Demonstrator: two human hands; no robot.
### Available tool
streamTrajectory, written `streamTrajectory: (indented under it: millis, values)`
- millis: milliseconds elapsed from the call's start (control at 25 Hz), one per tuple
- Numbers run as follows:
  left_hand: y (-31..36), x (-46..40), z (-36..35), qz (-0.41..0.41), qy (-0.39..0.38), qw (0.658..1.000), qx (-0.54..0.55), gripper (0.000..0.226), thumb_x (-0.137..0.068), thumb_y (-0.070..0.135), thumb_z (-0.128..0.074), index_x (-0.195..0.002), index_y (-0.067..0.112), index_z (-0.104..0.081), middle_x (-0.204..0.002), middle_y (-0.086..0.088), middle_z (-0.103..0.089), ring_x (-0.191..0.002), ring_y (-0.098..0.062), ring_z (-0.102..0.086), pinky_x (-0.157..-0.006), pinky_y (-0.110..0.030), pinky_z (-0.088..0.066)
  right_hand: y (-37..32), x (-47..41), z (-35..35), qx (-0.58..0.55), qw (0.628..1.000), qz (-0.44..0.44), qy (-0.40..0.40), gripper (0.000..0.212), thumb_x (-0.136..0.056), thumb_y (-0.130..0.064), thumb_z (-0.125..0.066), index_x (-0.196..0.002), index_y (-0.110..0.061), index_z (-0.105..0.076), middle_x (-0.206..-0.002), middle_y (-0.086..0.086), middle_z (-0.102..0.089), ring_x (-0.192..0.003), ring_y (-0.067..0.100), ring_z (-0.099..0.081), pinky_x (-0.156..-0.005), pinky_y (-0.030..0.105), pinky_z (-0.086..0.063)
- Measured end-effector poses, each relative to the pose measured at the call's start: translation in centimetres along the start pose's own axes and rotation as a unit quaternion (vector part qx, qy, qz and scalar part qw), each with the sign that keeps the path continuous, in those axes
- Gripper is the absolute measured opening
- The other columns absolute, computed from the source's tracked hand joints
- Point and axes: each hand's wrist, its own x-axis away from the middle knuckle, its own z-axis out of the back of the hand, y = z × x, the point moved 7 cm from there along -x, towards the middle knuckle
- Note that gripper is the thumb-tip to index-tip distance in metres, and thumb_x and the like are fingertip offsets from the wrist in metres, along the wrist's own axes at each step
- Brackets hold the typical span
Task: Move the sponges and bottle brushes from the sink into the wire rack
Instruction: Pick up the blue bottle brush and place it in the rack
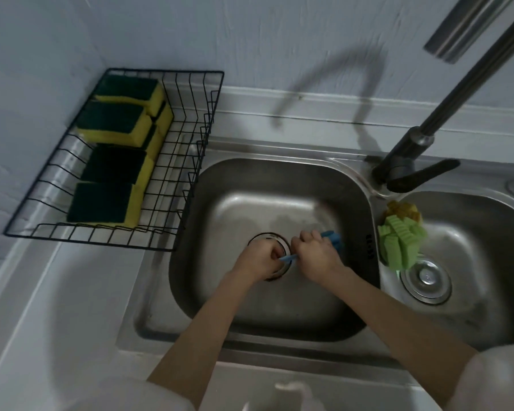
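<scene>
Both my hands are down in the left basin of the steel sink [208, 203], over its drain. My right hand [315, 250] grips a blue bottle brush [334, 238], whose blue end sticks out past my knuckles. My left hand [258, 259] is closed on the thin blue handle end near the drain. A blurred bristle head shows faintly toward the basin's far right. The black wire rack [190, 161] stands on the counter at left and holds several yellow-and-green sponges [110, 123].
A dark faucet [410, 161] rises between the two basins. A green ridged sponge [401, 241] with a yellow scrubber behind it rests on the divider, at the right basin's edge. The right basin has a metal drain strainer [426, 277]. White wall behind.
</scene>
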Motion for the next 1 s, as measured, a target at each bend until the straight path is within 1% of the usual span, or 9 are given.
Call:
streamTrajectory:
  millis: [160, 360, 480, 520, 640, 760, 840, 920, 1000]
  values:
    - [1.9, 2.2, 4.7, -0.029, 0.061, 0.997, -0.027, 0.017, -0.079, 0.018, -0.063, -0.095, 0.011, -0.066, -0.105, -0.009, -0.069, -0.099, -0.024, -0.062, -0.085, -0.035, -0.049, -0.4, 1.4, 3.5, -0.074, 0.996, -0.007, 0.038, 0.025, -0.089, -0.007, -0.045, -0.114, -0.007, -0.052, -0.123, 0.015, -0.05, -0.116, 0.034, -0.051, -0.094, 0.039, -0.042]
    - [4.4, 6.2, 11.6, -0.087, 0.155, 0.984, -0.023, 0.016, -0.077, 0.018, -0.064, -0.091, 0.013, -0.067, -0.095, -0.007, -0.069, -0.087, -0.02, -0.062, -0.075, -0.028, -0.047, -0.6, 3.1, 7.4, -0.156, 0.985, -0.022, 0.075, 0.022, -0.089, -0.012, -0.049, -0.11, -0.007, -0.053, -0.121, 0.016, -0.054, -0.111, 0.034, -0.055, -0.09, 0.036, -0.045]
    - [5.3, 8.6, 14.0, -0.127, 0.187, 0.973, 0.053, 0.017, -0.078, 0.015, -0.065, -0.094, 0.008, -0.066, -0.086, -0.001, -0.063, -0.067, -0.001, -0.057, -0.063, -0.006, -0.042, -1.5, 4.3, 9.7, -0.2, 0.974, -0.006, 0.11, 0.016, -0.086, -0.014, -0.053, -0.102, -0.009, -0.056, -0.113, 0.015, -0.059, -0.104, 0.031, -0.057, -0.085, 0.035, -0.046]
    - [5.5, 9.4, 14.4, -0.134, 0.186, 0.968, 0.103, 0.019, -0.08, 0.013, -0.064, -0.098, 0.007, -0.065, -0.083, 0.002, -0.061, -0.064, 0.003, -0.055, -0.06, -0.006, -0.043, -2.0, 4.7, 10.4, -0.217, 0.968, 0.003, 0.123, 0.012, -0.086, -0.014, -0.054, -0.098, -0.011, -0.056, -0.11, 0.015, -0.06, -0.102, 0.03, -0.058, -0.083, 0.035, -0.046]
    - [5.3, 11.0, 15.0, -0.142, 0.17, 0.943, 0.248, 0.012, -0.083, 0.013, -0.061, -0.092, 0.021, -0.061, -0.082, 0.011, -0.057, -0.076, 0.002, -0.053, -0.07, -0.014, -0.044, -3.4, 5.8, 12.8, -0.271, 0.95, 0.042, 0.153, 0.015, -0.085, -0.012, -0.057, -0.099, -0.005, -0.057, -0.098, 0.013, -0.063, -0.093, 0.026, -0.059, -0.08, 0.035, -0.046]
    - [4.6, 11.6, 15.1, -0.141, 0.169, 0.952, 0.211, 0.014, -0.082, 0.017, -0.062, -0.092, 0.026, -0.056, -0.088, 0.014, -0.056, -0.087, -0.004, -0.053, -0.078, -0.019, -0.044, -4.6, 6.8, 15.8, -0.297, 0.936, 0.084, 0.168, 0.021, -0.085, -0.012, -0.058, -0.104, -0.004, -0.057, -0.086, 0.004, -0.057, -0.081, 0.017, -0.053, -0.059, 0.013, -0.041]
    - [4.2, 11.8, 14.9, -0.128, 0.159, 0.959, 0.197, 0.019, -0.08, 0.017, -0.064, -0.097, 0.022, -0.055, -0.093, 0.01, -0.057, -0.095, -0.01, -0.054, -0.083, -0.022, -0.044, -5.0, 7.3, 17.6, -0.326, 0.921, 0.1, 0.189, 0.013, -0.085, -0.011, -0.058, -0.098, -0.01, -0.057, -0.083, 0.0, -0.056, -0.077, 0.015, -0.053, -0.053, 0.006, -0.039]
    - [4.2, 11.9, 14.4, -0.119, 0.136, 0.965, 0.192, 0.027, -0.08, 0.017, -0.065, -0.105, 0.018, -0.055, -0.101, 0.006, -0.056, -0.101, -0.011, -0.053, -0.089, -0.024, -0.043, -5.4, 7.8, 18.8, -0.357, 0.903, 0.111, 0.212, 0.009, -0.085, -0.011, -0.059, -0.085, -0.017, -0.052, -0.081, -0.001, -0.059, -0.076, 0.015, -0.057, -0.056, 0.006, -0.043]
    - [4.3, 12.2, 14.2, -0.118, 0.125, 0.967, 0.186, 0.038, -0.08, 0.017, -0.065, -0.116, 0.014, -0.052, -0.108, 0.005, -0.053, -0.103, -0.01, -0.05, -0.09, -0.025, -0.041, -5.7, 7.9, 19.4, -0.373, 0.891, 0.109, 0.232, 0.007, -0.085, -0.013, -0.058, -0.084, -0.016, -0.053, -0.081, 0.0, -0.061, -0.077, 0.017, -0.061, -0.066, 0.016, -0.048]
